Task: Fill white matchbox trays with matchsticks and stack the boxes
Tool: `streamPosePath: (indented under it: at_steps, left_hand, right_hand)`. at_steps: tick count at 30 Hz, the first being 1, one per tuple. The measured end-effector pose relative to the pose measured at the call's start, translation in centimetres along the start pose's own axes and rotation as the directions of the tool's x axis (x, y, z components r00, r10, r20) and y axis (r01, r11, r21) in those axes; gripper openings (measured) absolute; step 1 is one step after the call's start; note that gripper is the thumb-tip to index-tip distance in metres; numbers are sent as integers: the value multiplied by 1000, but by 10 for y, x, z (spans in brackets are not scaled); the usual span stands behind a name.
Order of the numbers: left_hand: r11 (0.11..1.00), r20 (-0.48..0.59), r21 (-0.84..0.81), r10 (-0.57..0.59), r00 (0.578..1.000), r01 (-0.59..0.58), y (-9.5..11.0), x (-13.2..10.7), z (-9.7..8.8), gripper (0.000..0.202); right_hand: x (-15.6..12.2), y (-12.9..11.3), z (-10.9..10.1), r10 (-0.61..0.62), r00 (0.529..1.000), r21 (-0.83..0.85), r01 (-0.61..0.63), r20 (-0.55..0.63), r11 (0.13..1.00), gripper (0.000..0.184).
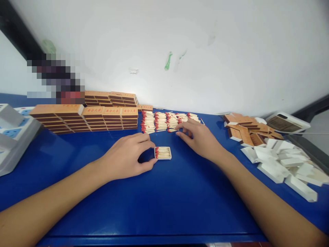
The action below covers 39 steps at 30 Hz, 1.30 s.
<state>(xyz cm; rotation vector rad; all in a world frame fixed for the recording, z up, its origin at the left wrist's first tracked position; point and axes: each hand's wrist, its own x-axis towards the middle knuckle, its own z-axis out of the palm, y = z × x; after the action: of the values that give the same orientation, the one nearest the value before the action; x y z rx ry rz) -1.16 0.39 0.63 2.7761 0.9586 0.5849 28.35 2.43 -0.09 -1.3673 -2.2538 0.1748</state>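
My left hand [131, 154] holds a small white matchbox tray [170, 157] by its left end, between the thumb and fingers. Red-headed matches [163, 152] lie side by side inside the tray, which rests on the blue table [154, 206]. My right hand [196, 135] is over the front of the match piles [161, 121], its fingers bent and the thumb a little apart from them. The fingertips are right beside the match heads, and I see nothing clearly held between them. Several match piles stand in a row behind the tray.
Stacked matchboxes [110, 120] stand at the left, with more behind them. At the right are loose matchbox sleeves [246, 128], a heap of white trays [280, 161] and a white device [288, 122]. A grey-and-blue container [17, 144] is at far left. A white wall [205, 68] rises behind.
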Motion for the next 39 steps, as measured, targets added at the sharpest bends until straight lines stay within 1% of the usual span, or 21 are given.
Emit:
streamPosePath:
  at_steps: [2, 6, 10, 13, 16, 19, 22, 25, 31, 35, 39]
  left_hand:
    - [1000, -1, -3, 1, 1000, -1, 0, 0, 0, 28]
    - [1000, -1, -6, 3, 1000, -3, -1, 0, 0, 28]
    - [1000, -6, -3, 13, 1000, -13, -1, 0, 0, 28]
    - [1000, -10, 4, 11, 1000, -11, -1, 0, 0, 27]
    - [1000, -13, 15, 7, 1000, -7, -2, 0, 0, 27]
    - [1000, -9, 17, 2, 1000, -2, -3, 0, 1, 27]
    - [1000, 2, 16, -7, 1000, 7, -3, -1, 2, 29]
    - [1000, 6, 16, -10, 1000, 9, -3, -1, 2, 29]
    - [1000, 4, 10, -12, 1000, 12, -2, 0, 0, 27]
    - [1000, -3, 18, -6, 1000, 6, -2, 0, 1, 28]
    - [1000, -3, 11, -8, 1000, 8, -2, 1, 1, 29]
  right_hand:
    - [2, 5, 4, -5, 1000, 13, 5, 30, 1000, 13]
    - [6, 9, 10, 2, 999, 2, -2, 45, 1000, 10]
    - [4, 5, 6, -2, 996, -7, 2, 87, 1000, 13]
    - [0, -10, -2, -6, 995, 43, 1, 99, 999, 14]
    - [-6, -34, -8, -37, 990, 109, 22, 136, 994, 14]
    - [-12, -56, -4, -83, 977, 127, 58, 198, 990, 13]
    - [-15, -66, 3, -95, 967, 64, 82, 237, 995, 11]
    - [-15, -67, 5, -99, 965, 31, 94, 243, 995, 10]
    - [-17, -61, -5, -106, 962, 75, 90, 250, 993, 4]
    - [-17, -60, -5, -110, 956, 77, 93, 272, 993, 8]
    - [-17, -65, -5, -108, 965, 129, 78, 241, 989, 8]
